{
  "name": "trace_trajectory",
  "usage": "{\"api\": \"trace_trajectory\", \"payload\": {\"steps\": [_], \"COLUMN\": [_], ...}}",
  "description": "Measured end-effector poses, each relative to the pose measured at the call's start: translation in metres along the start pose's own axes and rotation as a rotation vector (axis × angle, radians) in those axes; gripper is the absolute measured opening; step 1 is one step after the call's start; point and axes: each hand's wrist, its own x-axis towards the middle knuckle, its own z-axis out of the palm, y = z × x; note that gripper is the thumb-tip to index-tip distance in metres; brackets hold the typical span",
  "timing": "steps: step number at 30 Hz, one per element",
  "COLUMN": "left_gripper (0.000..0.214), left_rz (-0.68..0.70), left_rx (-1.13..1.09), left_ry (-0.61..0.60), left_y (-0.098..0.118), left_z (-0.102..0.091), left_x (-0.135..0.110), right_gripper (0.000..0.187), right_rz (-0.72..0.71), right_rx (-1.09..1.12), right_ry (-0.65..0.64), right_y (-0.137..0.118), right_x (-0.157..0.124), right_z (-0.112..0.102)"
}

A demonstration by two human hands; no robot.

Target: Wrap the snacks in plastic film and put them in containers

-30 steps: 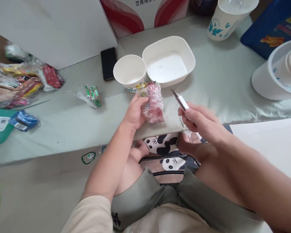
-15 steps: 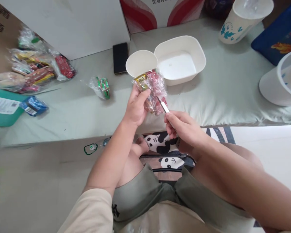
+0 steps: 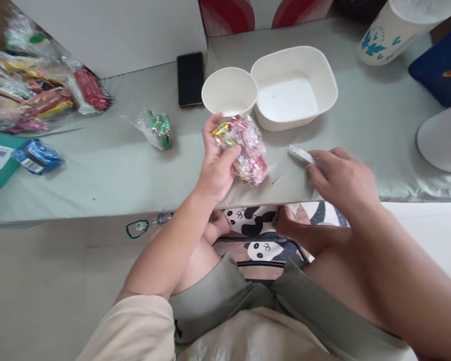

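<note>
Left grip: the left hand (image 3: 220, 173) is closed around the wrapped packet, thumb on top, fingers beneath.
Wrapped packet: the packet (image 3: 253, 153) is up in that hand, on the near left side of the white tub (image 3: 293, 123).
Handling: it looks light and soft, its crinkled clear film probably slippery and easily torn; the fuller red-and-pink body seems a surer hold than the loose film.
Right grip: the right hand (image 3: 346, 175), to the tub's near right, has its fingers closed on a slim white tool (image 3: 300, 153); I cannot tell whether the tool also touches the desk.
Cup and phone: the cup (image 3: 229, 90) stands just beside the tub's left end; the phone (image 3: 190, 80) lies further left.
Desk: pale green cloth covers the desk (image 3: 188, 165) under the tub, wrinkled to its right.
Room: a snack heap (image 3: 37, 95) lies well left of the tub; pale floor (image 3: 60, 281) shows below.
</note>
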Motion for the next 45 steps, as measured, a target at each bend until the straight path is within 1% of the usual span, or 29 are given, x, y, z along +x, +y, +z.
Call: {"api": "trace_trajectory", "payload": {"steps": [2, 4, 5, 6, 7, 9, 10, 11, 12, 13, 15, 16, 17, 19, 20, 24, 26, 28, 31, 32, 34, 35, 36, 38, 40, 42, 43, 45], "left_gripper": [0.054, 0.048, 0.047, 0.045, 0.044, 0.04, 0.037, 0.037, 0.04, 0.045, 0.052, 0.048, 0.038, 0.016, 0.01, 0.013, 0.013, 0.006, 0.034, 0.034, 0.016, 0.008, 0.006, 0.009, 0.015, 0.022, 0.025, 0.028], "left_rz": [0.022, 0.066, 0.093, 0.122, 0.154, 0.235, 0.29, 0.34, 0.372, 0.389, 0.375, 0.355, 0.333, 0.292, 0.274, 0.182, 0.165, 0.214, 0.323, 0.335, 0.318, 0.296, 0.273, 0.25, 0.254, 0.239, 0.206, 0.084], "left_rx": [0.084, 0.216, 0.289, 0.367, 0.449, 0.624, 0.718, 0.792, 0.851, 0.897, 0.972, 1.01, 1.043, 1.059, 1.032, 0.841, 0.826, 0.886, 1.008, 1.028, 1.017, 0.987, 0.945, 0.832, 0.693, 0.542, 0.471, 0.372], "left_ry": [-0.062, -0.083, -0.075, -0.056, -0.029, 0.034, 0.046, 0.012, -0.067, -0.171, -0.375, -0.431, -0.448, -0.401, -0.359, -0.208, -0.169, -0.197, -0.34, -0.389, -0.426, -0.41, -0.374, -0.257, -0.099, 0.091, 0.191, 0.347], "left_y": [-0.012, -0.019, -0.02, -0.019, -0.015, -0.004, 0.002, 0.008, 0.013, 0.016, 0.018, 0.017, 0.016, 0.015, 0.015, 0.02, 0.021, 0.021, 0.018, 0.016, 0.013, 0.011, 0.01, 0.007, 0.006, 0.008, 0.01, 0.017], "left_z": [0.006, 0.004, 0.001, -0.004, -0.009, -0.02, -0.024, -0.028, -0.03, -0.03, -0.028, -0.027, -0.026, -0.025, -0.026, -0.036, -0.039, -0.038, -0.028, -0.024, -0.019, -0.018, -0.018, -0.022, -0.028, -0.034, -0.037, -0.043], "left_x": [-0.004, -0.002, 0.0, 0.002, 0.005, 0.009, 0.009, 0.009, 0.007, 0.006, 0.002, 0.001, 0.001, 0.003, 0.005, 0.013, 0.015, 0.014, 0.01, 0.009, 0.008, 0.009, 0.01, 0.014, 0.02, 0.025, 0.026, 0.028], "right_gripper": [0.035, 0.043, 0.05, 0.055, 0.057, 0.053, 0.051, 0.048, 0.046, 0.044, 0.039, 0.036, 0.033, 0.025, 0.021, 0.015, 0.016, 0.017, 0.02, 0.02, 0.021, 0.021, 0.021, 0.022, 0.022, 0.022, 0.021, 0.021], "right_rz": [0.039, 0.027, -0.025, -0.115, -0.239, -0.505, -0.602, -0.663, -0.693, -0.695, -0.665, -0.649, -0.639, -0.627, -0.625, -0.598, -0.59, -0.624, -0.743, -0.775, -0.799, -0.795, -0.785, -0.754, -0.708, -0.657, -0.634, -0.579], "right_rx": [-0.049, -0.041, -0.005, 0.047, 0.106, 0.2, 0.222, 0.228, 0.226, 0.226, 0.249, 0.268, 0.285, 0.288, 0.273, 0.23, 0.23, 0.234, 0.262, 0.274, 0.288, 0.288, 0.284, 0.267, 0.256, 0.26, 0.262, 0.252], "right_ry": [0.104, 0.253, 0.323, 0.375, 0.403, 0.384, 0.352, 0.315, 0.283, 0.256, 0.216, 0.203, 0.193, 0.178, 0.175, 0.207, 0.229, 0.226, 0.203, 0.2, 0.198, 0.195, 0.185, 0.151, 0.136, 0.158, 0.177, 0.215], "right_y": [0.011, 0.014, 0.013, 0.01, 0.006, -0.004, -0.01, -0.016, -0.021, -0.025, -0.029, -0.029, -0.028, -0.025, -0.022, -0.011, -0.007, -0.006, -0.009, -0.01, -0.012, -0.012, -0.011, -0.009, -0.007, -0.004, -0.003, 0.002], "right_x": [0.006, 0.008, 0.008, 0.007, 0.005, 0.0, -0.002, -0.005, -0.006, -0.008, -0.008, -0.008, -0.007, -0.004, -0.003, 0.001, 0.001, 0.001, 0.0, -0.001, -0.001, -0.001, 0.0, 0.0, 0.001, 0.001, 0.002, 0.003], "right_z": [0.005, 0.011, 0.014, 0.018, 0.023, 0.032, 0.036, 0.04, 0.042, 0.045, 0.046, 0.045, 0.044, 0.041, 0.039, 0.034, 0.033, 0.033, 0.034, 0.034, 0.035, 0.035, 0.035, 0.034, 0.032, 0.031, 0.03, 0.029]}}
